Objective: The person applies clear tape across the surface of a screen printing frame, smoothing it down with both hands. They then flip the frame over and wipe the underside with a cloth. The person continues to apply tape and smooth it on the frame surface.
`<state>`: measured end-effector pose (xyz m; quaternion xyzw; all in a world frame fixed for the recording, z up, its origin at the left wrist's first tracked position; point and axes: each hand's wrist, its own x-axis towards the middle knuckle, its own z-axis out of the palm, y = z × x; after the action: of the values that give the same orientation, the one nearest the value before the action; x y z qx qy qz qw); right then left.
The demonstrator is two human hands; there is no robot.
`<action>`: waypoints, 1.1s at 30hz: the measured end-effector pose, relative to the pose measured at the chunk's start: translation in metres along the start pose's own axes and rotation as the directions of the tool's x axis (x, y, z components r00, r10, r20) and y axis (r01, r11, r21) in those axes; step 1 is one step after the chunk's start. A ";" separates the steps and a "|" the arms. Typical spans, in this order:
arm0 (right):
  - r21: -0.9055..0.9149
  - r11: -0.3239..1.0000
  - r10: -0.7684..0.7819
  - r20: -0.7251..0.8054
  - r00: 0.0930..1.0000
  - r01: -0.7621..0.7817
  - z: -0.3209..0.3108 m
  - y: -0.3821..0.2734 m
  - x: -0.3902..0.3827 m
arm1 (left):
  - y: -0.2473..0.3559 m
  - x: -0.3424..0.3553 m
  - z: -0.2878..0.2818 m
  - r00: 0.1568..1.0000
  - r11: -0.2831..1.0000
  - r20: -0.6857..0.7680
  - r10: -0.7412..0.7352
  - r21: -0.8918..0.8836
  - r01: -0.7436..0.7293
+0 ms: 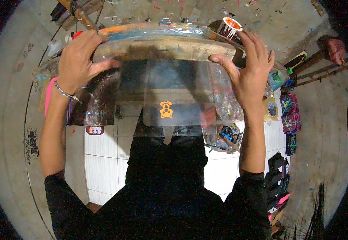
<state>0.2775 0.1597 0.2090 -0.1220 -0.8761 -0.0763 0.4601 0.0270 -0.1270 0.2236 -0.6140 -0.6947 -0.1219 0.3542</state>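
Note:
A paint-stained wooden frame (162,49), which looks like a screen-printing frame, is gripped at both ends and seen nearly edge-on. My left hand (78,60) holds its left end, thumb along the near side and fingertips over the top. At the other end, my right hand (250,66) has its thumb against the wood and its fingers spread over the far edge. Beneath and nearer to me lies a clear sheet (192,114) with an orange bear-like print (166,110). It overlaps a larger transparent pane (126,126). The frame's inner face is hidden.
A tub with orange paint (232,24) stands behind my right hand. To the right are a tape roll (270,109), a green-capped bottle (278,77) and bundled dark and pink pieces (289,114). A round container (224,140) with a stick sits on white tiles (106,160).

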 end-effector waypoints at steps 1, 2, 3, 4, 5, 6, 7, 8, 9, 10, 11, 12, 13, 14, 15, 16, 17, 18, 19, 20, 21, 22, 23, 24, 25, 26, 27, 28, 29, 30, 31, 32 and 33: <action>0.021 0.999 0.026 -0.012 1.000 -0.026 0.001 -0.004 -0.006 | 0.002 -0.006 0.002 1.000 1.000 0.012 -0.016 -0.009 0.016; 0.044 0.998 0.053 -0.023 0.998 -0.052 0.002 -0.007 -0.012 | 0.003 -0.010 0.002 0.999 0.999 0.024 -0.032 -0.017 0.033; 0.051 0.997 0.053 -0.030 0.998 -0.051 -0.003 -0.007 -0.019 | 0.015 -0.012 0.001 0.994 0.992 0.075 -0.081 -0.086 0.087; 0.169 0.976 0.143 -0.046 0.989 -0.134 -0.003 -0.007 -0.031 | 0.022 -0.023 0.002 0.989 0.991 0.114 -0.099 -0.076 0.108; 0.286 0.935 0.233 -0.050 0.971 -0.210 -0.003 -0.004 -0.046 | 0.029 -0.036 0.007 0.981 0.989 0.152 -0.118 -0.066 0.129; 0.389 0.877 0.323 -0.043 0.946 -0.282 -0.003 0.002 -0.065 | 0.038 -0.048 0.013 0.973 0.987 0.187 -0.132 -0.065 0.146; 0.362 0.839 0.432 0.008 0.902 -0.406 -0.003 0.011 -0.088 | 0.049 -0.055 0.017 0.928 0.958 0.303 -0.217 -0.118 0.262; 0.328 0.785 0.539 0.053 0.840 -0.525 -0.003 0.021 -0.115 | 0.063 -0.061 0.019 0.862 0.914 0.420 -0.282 -0.155 0.375; 0.257 0.808 0.519 0.113 0.847 -0.530 -0.001 0.030 -0.138 | 0.075 -0.066 0.018 0.777 0.860 0.533 -0.334 -0.166 0.483; 0.173 0.828 0.507 0.173 0.845 -0.533 0.001 0.038 -0.163 | 0.084 -0.079 0.026 0.815 0.876 0.493 -0.304 -0.191 0.443; 0.136 0.812 0.523 0.263 0.811 -0.568 0.009 0.047 -0.191 | 0.088 -0.097 0.036 0.852 0.892 0.449 -0.268 -0.220 0.396; 0.088 0.796 0.540 0.345 0.768 -0.599 0.014 0.055 -0.211 | 0.090 -0.111 0.046 0.889 0.903 0.397 -0.227 -0.255 0.345; 0.070 0.802 0.526 0.389 0.756 -0.593 0.013 0.056 -0.220 | 0.094 -0.121 0.054 0.913 0.933 0.354 -0.202 -0.215 0.289; 0.046 0.809 0.513 0.431 0.743 -0.585 0.011 0.054 -0.225 | 0.099 -0.129 0.062 0.936 0.955 0.305 -0.175 -0.177 0.237; 0.001 0.822 0.513 0.434 0.741 -0.570 0.009 0.057 -0.233 | 0.104 -0.138 0.066 0.880 0.923 0.415 -0.229 -0.195 0.332; -0.040 0.833 0.512 0.437 0.740 -0.553 0.008 0.063 -0.239 | 0.110 -0.143 0.071 0.808 0.884 0.522 -0.272 -0.196 0.424; -0.015 0.824 0.513 0.446 0.734 -0.566 0.008 0.071 -0.241 | 0.114 -0.138 0.072 0.775 0.846 0.561 -0.290 -0.228 0.482; -0.012 0.818 0.521 0.439 0.732 -0.575 0.008 0.078 -0.243 | 0.116 -0.133 0.070 0.734 0.802 0.607 -0.303 -0.253 0.541; -0.005 0.814 0.527 0.429 0.733 -0.582 0.009 0.085 -0.243 | 0.118 -0.129 0.068 0.691 0.756 0.651 -0.314 -0.269 0.597; 0.003 0.810 0.531 0.421 0.735 -0.587 0.011 0.091 -0.241 | 0.120 -0.127 0.070 0.732 0.779 0.607 -0.311 -0.279 0.562; 0.022 0.824 0.510 0.407 0.757 -0.567 0.015 0.095 -0.231 | 0.122 -0.128 0.070 0.763 0.798 0.563 -0.318 -0.275 0.536; 0.009 0.825 0.517 0.394 0.760 -0.565 0.019 0.103 -0.226 | 0.124 -0.129 0.071 0.794 0.818 0.520 -0.316 -0.275 0.506; -0.003 0.827 0.521 0.382 0.763 -0.563 0.025 0.114 -0.220 | 0.118 -0.145 0.087 0.894 0.889 0.374 -0.244 -0.281 0.361; -0.016 0.830 0.521 0.379 0.765 -0.557 0.035 0.125 -0.215 | 0.120 -0.147 0.090 0.877 0.863 0.405 -0.259 -0.311 0.398; -0.088 0.845 0.522 0.346 0.780 -0.527 0.042 0.139 -0.212 | 0.120 -0.146 0.090 0.860 0.837 0.436 -0.264 -0.339 0.429; -0.123 0.856 0.511 0.357 0.782 -0.503 0.048 0.152 -0.207 | 0.120 -0.145 0.090 0.842 0.809 0.467 -0.269 -0.364 0.461; -0.140 0.867 0.493 0.373 0.786 -0.478 0.059 0.162 -0.198 | 0.121 -0.146 0.086 0.817 0.807 0.499 -0.288 -0.332 0.488; -0.171 0.876 0.481 0.383 0.789 -0.452 0.064 0.171 -0.188 | 0.123 -0.143 0.086 0.797 0.803 0.525 -0.298 -0.314 0.507; -0.170 0.855 0.515 0.390 0.764 -0.490 0.068 0.179 -0.177 | 0.124 -0.143 0.086 0.776 0.798 0.551 -0.308 -0.294 0.526; -0.168 0.833 0.547 0.401 0.735 -0.527 0.070 0.184 -0.167 | 0.124 -0.146 0.087 0.773 0.804 0.559 -0.301 -0.286 0.521; -0.167 0.810 0.576 0.412 0.706 -0.563 0.075 0.189 -0.160 | 0.122 -0.152 0.091 0.769 0.810 0.567 -0.295 -0.278 0.516; -0.158 0.807 0.577 0.419 0.701 -0.570 0.080 0.196 -0.159 | 0.122 -0.156 0.093 0.765 0.816 0.575 -0.289 -0.271 0.511; -0.152 0.804 0.578 0.425 0.697 -0.575 0.085 0.206 -0.161 | 0.122 -0.156 0.096 0.779 0.809 0.553 -0.295 -0.289 0.511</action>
<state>0.3571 0.3548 0.0331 -0.4058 -0.8752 0.0989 0.2438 0.1084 -0.1628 0.0219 -0.5184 -0.8343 -0.1874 -0.0082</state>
